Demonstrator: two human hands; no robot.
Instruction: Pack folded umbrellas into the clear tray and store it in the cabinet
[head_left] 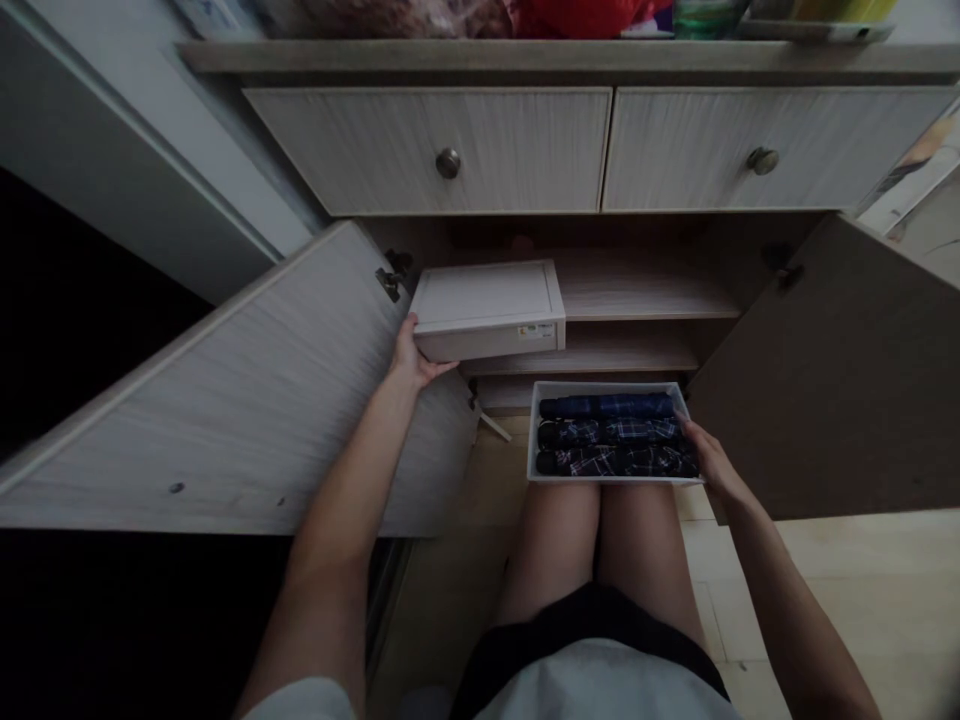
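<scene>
My left hand [416,357] grips the near left corner of a white lidded box [487,300], thumb on the side and fingers underneath. The box is at the left of the cabinet's upper shelf, its front part jutting out, with a small label on its front. My right hand [711,458] holds the right end of a white open tray [534,430] just above my knees. Inside the tray lie three folded umbrellas [607,432], side by side, dark with plaid patterns. The fingers under the tray are hidden.
Both cabinet doors, the left door [247,400] and the right door [840,380], stand swung outward. Inside are wooden shelves [645,285]. Above are two closed drawers [517,140] with round knobs. A countertop [525,62] bears bags and a green glass [705,18].
</scene>
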